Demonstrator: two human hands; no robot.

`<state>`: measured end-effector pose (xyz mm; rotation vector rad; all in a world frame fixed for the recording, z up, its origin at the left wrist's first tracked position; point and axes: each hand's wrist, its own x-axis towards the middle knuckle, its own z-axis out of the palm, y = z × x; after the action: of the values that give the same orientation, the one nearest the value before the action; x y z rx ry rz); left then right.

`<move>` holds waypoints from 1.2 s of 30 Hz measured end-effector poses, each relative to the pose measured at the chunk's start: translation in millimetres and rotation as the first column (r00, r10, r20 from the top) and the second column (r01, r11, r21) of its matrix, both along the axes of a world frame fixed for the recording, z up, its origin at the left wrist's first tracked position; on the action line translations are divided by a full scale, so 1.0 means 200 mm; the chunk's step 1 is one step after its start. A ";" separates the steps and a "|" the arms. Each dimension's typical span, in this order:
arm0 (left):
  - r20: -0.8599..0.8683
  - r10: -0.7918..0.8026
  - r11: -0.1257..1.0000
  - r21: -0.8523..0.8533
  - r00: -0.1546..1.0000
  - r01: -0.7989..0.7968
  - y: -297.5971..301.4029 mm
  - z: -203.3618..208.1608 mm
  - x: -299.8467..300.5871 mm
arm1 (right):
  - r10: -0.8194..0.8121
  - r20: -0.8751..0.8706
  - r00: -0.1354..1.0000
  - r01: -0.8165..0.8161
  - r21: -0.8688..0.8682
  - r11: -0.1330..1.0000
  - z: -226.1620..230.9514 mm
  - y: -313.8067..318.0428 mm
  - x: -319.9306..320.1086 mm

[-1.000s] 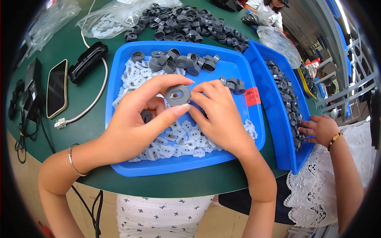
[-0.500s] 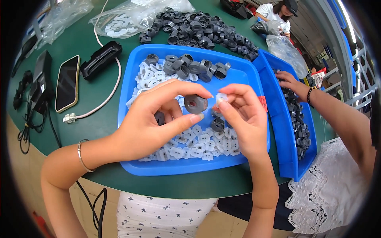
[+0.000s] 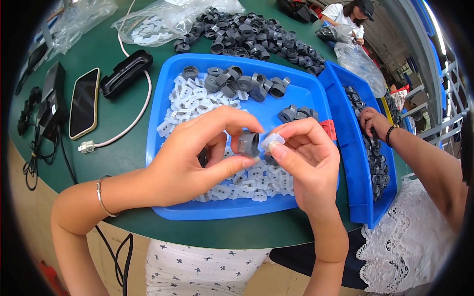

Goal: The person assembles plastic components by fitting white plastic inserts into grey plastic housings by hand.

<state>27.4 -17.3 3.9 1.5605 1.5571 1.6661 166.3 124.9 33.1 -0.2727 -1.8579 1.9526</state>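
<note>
My left hand (image 3: pixel 185 160) pinches a dark grey plastic cap (image 3: pixel 248 144) between thumb and forefinger, its hollow side turned to the right. Another dark piece (image 3: pixel 202 157) shows partly behind that thumb, tucked by the curled fingers. Close by, my right hand (image 3: pixel 313 165) grips a small translucent white rubber pad (image 3: pixel 271 142) by its edge, a small gap away from the cap. Both hands are over a blue tray (image 3: pixel 232 213). White pads (image 3: pixel 192 101) lie in it at the left and front, and grey caps (image 3: pixel 229 81) along the back and right.
A narrow blue bin (image 3: pixel 359 207) of dark parts stands at right, with another person's hand (image 3: pixel 375 124) in it. Behind the tray lie a heap of dark caps (image 3: pixel 252 37) and a plastic bag (image 3: pixel 148 29). Phone (image 3: pixel 84 103), black holder (image 3: pixel 126 74) and cable (image 3: pixel 140 116) lie left.
The cap in my left hand has turned so its hollow side faces right. My right hand has shifted slightly right and down with the pad. The other person's hand has moved nearer in the bin.
</note>
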 end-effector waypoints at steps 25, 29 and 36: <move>-0.245 0.189 0.981 0.016 0.951 -0.191 0.00 0.00 0.04 | -0.085 -0.076 0.993 0.065 -0.236 0.970 -0.11 -0.11 -0.04; -0.247 0.159 0.987 0.033 0.956 -0.156 0.01 -0.02 0.03 | -0.112 -0.096 0.989 0.137 0.316 0.939 -0.10 -0.05 -0.05; -0.352 0.089 0.992 0.117 0.932 -0.050 0.02 -0.02 0.03 | 0.150 0.144 0.978 -0.181 0.236 0.955 0.01 0.05 -0.01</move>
<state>32.6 -14.1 0.7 1.9753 1.7384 1.5893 164.0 134.1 34.6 -0.1685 -2.2476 1.8164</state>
